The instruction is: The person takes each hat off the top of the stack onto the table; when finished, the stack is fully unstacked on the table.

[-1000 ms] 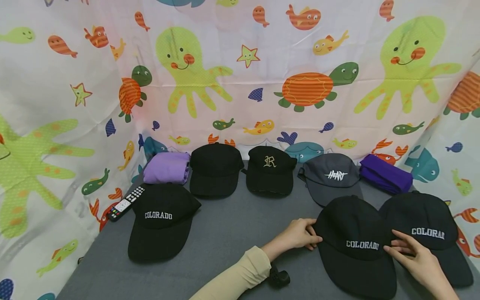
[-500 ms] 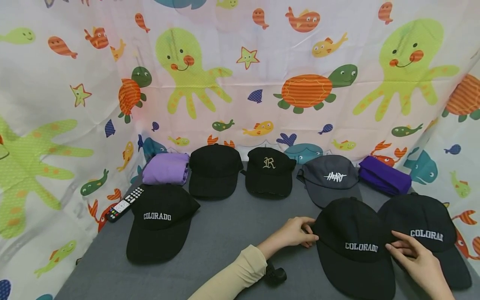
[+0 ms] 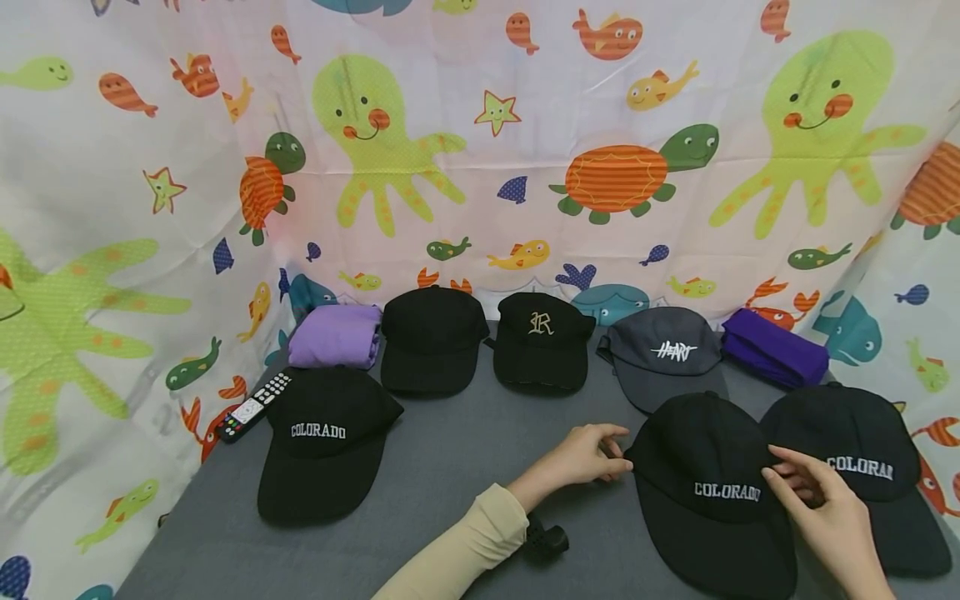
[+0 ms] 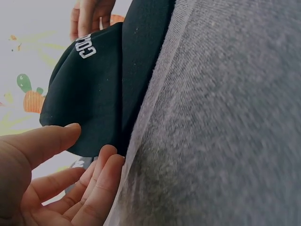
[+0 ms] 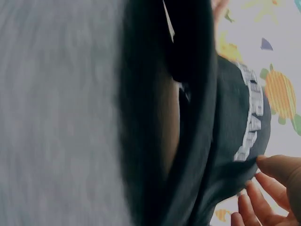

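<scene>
A black baseball cap [image 3: 708, 458] lettered COLORADO lies at the front right, its brim toward me. My left hand [image 3: 581, 454] is at its left side, thumb and fingers spread apart; in the left wrist view the thumb [image 4: 61, 139] lies over the crown's edge. At the cap's right side is my right hand [image 3: 825, 504], its thumb and fingertips by the crown beside the lettering. In the right wrist view, the right thumb [image 5: 277, 165] meets the cap's edge. A second black COLORADO cap [image 3: 843, 433] sits just behind, partly covered by the first cap and my right hand.
Along the back are a lilac folded cloth [image 3: 333, 337], a plain black cap [image 3: 431, 342], a black R cap [image 3: 540, 342], a grey cap [image 3: 663, 354] and a purple folded cloth [image 3: 776, 346]. At left, a remote [image 3: 253, 407] leans beside another COLORADO cap [image 3: 322, 450].
My left hand has drawn slightly left from the cap's edge, its index finger lifting. The right hand has shifted a little up and left along the crown. The caps stay in place.
</scene>
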Available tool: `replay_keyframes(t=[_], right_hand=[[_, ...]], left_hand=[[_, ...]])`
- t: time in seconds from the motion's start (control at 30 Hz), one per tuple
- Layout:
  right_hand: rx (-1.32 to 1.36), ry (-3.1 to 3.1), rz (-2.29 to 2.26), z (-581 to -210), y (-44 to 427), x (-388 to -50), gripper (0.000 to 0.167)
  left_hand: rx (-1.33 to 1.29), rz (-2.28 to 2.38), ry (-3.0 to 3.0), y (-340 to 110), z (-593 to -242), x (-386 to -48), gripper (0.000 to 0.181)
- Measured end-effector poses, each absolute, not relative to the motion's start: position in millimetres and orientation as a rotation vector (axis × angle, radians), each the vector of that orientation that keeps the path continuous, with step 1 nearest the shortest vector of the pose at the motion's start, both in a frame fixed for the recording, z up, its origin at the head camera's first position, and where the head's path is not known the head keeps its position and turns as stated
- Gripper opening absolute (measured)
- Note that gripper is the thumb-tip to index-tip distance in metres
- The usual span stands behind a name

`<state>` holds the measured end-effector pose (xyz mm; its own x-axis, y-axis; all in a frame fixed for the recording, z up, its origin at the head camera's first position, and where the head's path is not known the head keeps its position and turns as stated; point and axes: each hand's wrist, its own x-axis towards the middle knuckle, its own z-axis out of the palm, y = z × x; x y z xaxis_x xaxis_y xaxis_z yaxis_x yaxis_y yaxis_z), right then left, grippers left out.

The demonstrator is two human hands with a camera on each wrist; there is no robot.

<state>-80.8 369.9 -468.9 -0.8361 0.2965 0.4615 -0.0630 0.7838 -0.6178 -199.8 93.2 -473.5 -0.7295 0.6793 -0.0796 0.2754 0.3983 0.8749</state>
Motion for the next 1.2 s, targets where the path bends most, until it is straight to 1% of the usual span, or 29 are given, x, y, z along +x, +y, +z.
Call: replay_keyframes(t=[0.3, 0.43, 0.6, 0.9, 1.2], right_hand=[[-0.055, -2.352, 0.818, -455.2, 339.5, -91.3, 0.031], [0.040, -2.336, 0.810, -451.6, 328.3, -97.4, 0.036], [0.155, -2.298, 0.823, -448.7, 316.0, -102.3, 0.040], [0.224, -2.302, 0.833, -444.6, 295.5, -112.2, 0.037], [0.283, -2.336, 0.896, -444.5, 270.4, -127.0, 0.034]], left_hand=[[0.943, 1.229, 2.336, 71.4, -475.5, -207.1, 0.050], [0.967, 1.215, 2.389, 57.9, -476.4, -211.2, 0.049], [0.937, 1.236, 2.401, 39.1, -475.3, -215.8, 0.049], [0.845, 1.315, 2.446, 12.4, -476.3, -224.8, 0.048], [0.792, 1.363, 2.522, -3.8, -475.3, -236.7, 0.045]])
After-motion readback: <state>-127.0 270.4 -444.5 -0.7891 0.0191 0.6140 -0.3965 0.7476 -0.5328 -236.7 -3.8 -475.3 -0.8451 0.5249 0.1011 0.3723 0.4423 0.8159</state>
